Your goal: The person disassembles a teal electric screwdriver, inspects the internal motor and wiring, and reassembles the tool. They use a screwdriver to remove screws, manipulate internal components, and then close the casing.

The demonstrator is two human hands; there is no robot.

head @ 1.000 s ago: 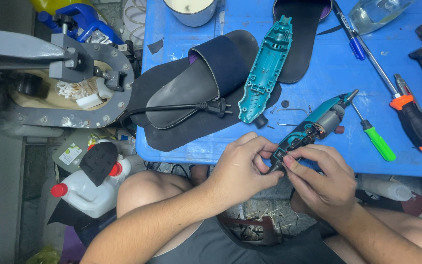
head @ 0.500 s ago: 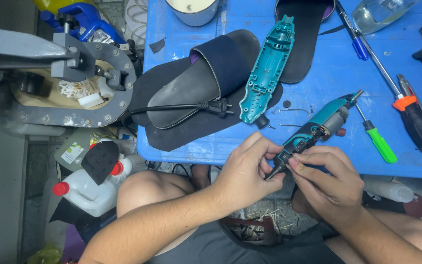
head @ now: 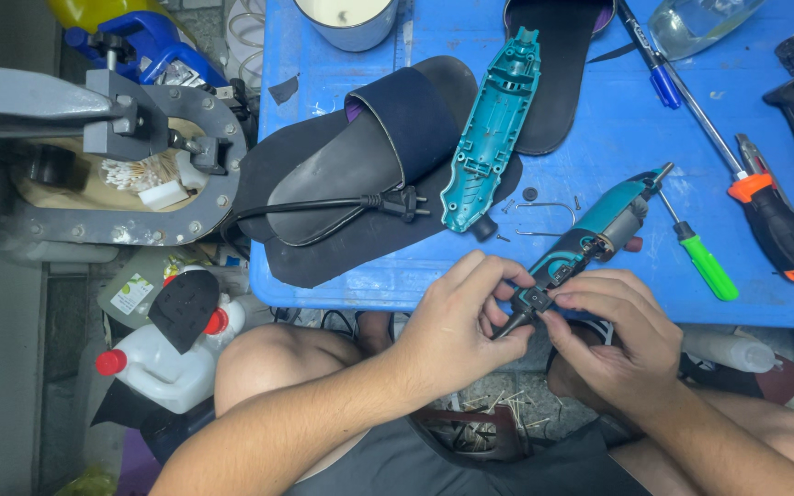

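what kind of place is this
Probably a small shoe-repair workshop that also fixes tools. A dark sandal and loose sole sheets lie on a blue table, screwdrivers lie beside them, and both hands work on an opened teal rotary tool.

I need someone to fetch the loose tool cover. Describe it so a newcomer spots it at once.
Start at the blue table. Near its middle, a long teal plastic shell lies open side up, resting partly on a black sandal and a dark insole. Unlike the teal tool held by the left hand and right hand, it is hollow and empty.
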